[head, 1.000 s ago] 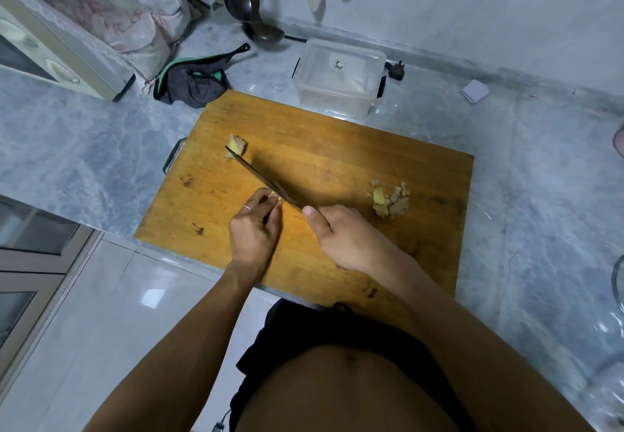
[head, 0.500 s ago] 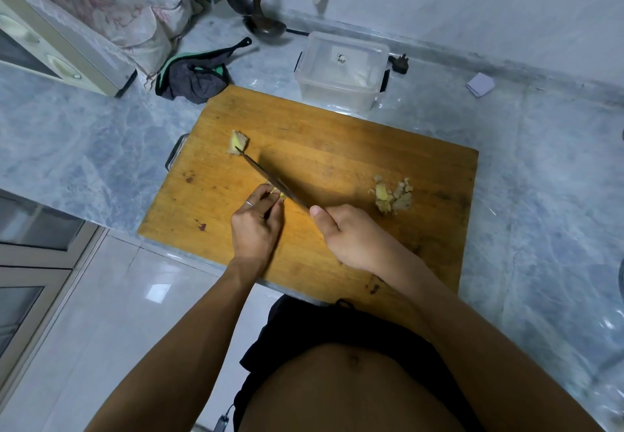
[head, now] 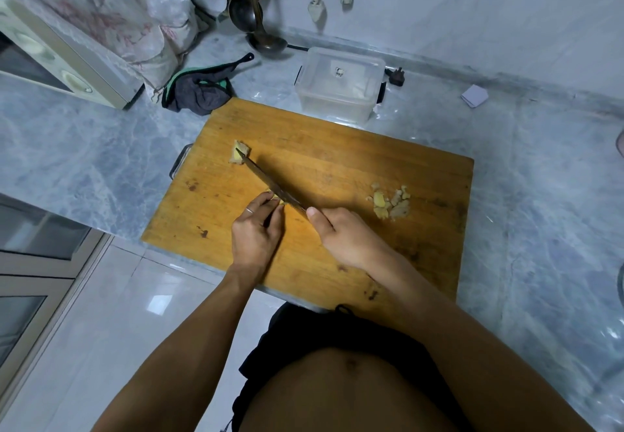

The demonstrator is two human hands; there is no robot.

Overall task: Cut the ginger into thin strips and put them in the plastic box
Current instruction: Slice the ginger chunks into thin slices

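Head cam, nearest first: bare torso and dark shorts at the bottom, both forearms reaching fwd over the wooden cutting board (head: pixel 337 161), which lies on the grey marble desk (head: pixel 540 195). Left hand (head: pixel 256 229), ring on one finger, has fingers curled down, pinning a small ginger piece (head: pixel 275 199) to the board at the fingertips, right against the blade. Right hand (head: pixel 344 236) is closed round the knife (head: pixel 270 182) handle, thumb on top; handle itself hidden in the fist. Blade runs diagonally up-left from that hand, edge down beside the pinned piece, tip reaching a second ginger chunk (head: pixel 239 153) near the board's left side. Whether tip touches it: can't tell. Right of the hands, a small pile of cut ginger bits (head: pixel 390 203) sits on the board, well apart from the knife. Beyond the board's far edge, just behind it, the clear plastic box (head: pixel 337 84) stands on the desk; lid on or off, can't tell. Left of the box, a dark crumpled cloth (head: pixel 199 92). At the back wall, a ladle (head: pixel 266 43), and far left a cream appliance (head: pixel 50 57).
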